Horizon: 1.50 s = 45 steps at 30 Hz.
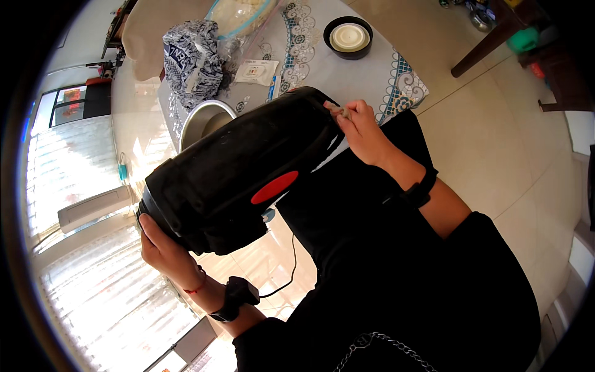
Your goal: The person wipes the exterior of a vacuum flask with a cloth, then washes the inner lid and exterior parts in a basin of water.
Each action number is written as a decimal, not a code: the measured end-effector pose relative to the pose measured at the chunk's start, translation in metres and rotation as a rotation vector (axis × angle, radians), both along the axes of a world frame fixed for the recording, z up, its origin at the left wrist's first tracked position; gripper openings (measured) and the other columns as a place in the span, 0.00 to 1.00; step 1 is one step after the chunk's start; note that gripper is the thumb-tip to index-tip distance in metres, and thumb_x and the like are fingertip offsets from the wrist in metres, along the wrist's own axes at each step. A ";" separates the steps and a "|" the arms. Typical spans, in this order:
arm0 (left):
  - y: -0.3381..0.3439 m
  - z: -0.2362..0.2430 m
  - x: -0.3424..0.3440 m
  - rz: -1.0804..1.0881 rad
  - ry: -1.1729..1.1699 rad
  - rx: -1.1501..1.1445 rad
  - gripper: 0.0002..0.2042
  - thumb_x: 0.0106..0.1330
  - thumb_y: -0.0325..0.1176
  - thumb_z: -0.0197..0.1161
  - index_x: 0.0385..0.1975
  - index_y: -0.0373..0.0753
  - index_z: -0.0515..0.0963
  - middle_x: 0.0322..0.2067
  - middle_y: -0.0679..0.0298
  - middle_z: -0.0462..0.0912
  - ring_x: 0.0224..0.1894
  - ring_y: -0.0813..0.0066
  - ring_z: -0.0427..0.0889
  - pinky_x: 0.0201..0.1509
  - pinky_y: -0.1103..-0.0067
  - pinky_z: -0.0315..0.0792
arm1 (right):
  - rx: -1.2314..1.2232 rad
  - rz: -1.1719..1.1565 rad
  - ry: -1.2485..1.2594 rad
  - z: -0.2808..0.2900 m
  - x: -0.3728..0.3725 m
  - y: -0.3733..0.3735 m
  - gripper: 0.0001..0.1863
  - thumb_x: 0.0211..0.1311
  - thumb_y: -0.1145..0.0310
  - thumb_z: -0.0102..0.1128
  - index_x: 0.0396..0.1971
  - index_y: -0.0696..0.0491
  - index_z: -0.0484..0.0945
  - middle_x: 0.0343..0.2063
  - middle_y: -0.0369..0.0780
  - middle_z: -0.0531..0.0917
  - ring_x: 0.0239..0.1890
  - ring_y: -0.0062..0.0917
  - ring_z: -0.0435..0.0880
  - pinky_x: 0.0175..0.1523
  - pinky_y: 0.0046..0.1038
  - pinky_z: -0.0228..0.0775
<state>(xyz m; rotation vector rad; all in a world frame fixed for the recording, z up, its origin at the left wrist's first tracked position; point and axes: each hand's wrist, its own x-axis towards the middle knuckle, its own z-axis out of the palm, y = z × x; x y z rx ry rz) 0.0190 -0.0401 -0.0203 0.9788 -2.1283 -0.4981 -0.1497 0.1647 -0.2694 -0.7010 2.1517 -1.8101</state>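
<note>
Holding black container (229, 167), patterned tablecloth (353, 80), tiled floor (496, 149)

The left hand (162, 253), at the lower left, points its thumb (150, 228) upward, other fingers hidden; the left forearm (211, 296) slants from the lower edge. The right hand (367, 139), above centre, pinches; the right forearm (447, 209) angles toward the lower right.

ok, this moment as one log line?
left hand: holding black thermos jug, left end | right hand: pinching pale cloth at its right end | jug: tilted | table: metal bowl, patterned bag
</note>
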 end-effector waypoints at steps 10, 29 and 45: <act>-0.008 0.002 0.007 -0.072 -0.089 0.013 0.23 0.71 0.45 0.47 0.44 0.27 0.78 0.36 0.57 0.83 0.36 0.74 0.79 0.42 0.80 0.71 | 0.274 -0.226 0.205 -0.001 -0.035 0.036 0.12 0.61 0.68 0.50 0.29 0.60 0.79 0.39 0.43 0.75 0.42 0.37 0.69 0.50 0.34 0.63; 0.005 0.006 -0.007 -0.094 -0.037 -0.101 0.20 0.71 0.41 0.50 0.31 0.28 0.79 0.23 0.62 0.81 0.24 0.80 0.73 0.29 0.81 0.67 | 0.205 -0.016 0.268 0.001 -0.003 0.030 0.08 0.60 0.71 0.52 0.33 0.55 0.81 0.41 0.38 0.73 0.44 0.32 0.66 0.52 0.32 0.60; 0.013 0.001 0.013 -0.138 -0.089 -0.115 0.21 0.72 0.42 0.48 0.35 0.27 0.79 0.27 0.58 0.83 0.28 0.77 0.76 0.32 0.80 0.69 | 0.061 0.060 0.296 0.040 -0.006 -0.025 0.22 0.67 0.65 0.44 0.60 0.46 0.68 0.57 0.44 0.72 0.60 0.43 0.66 0.63 0.40 0.55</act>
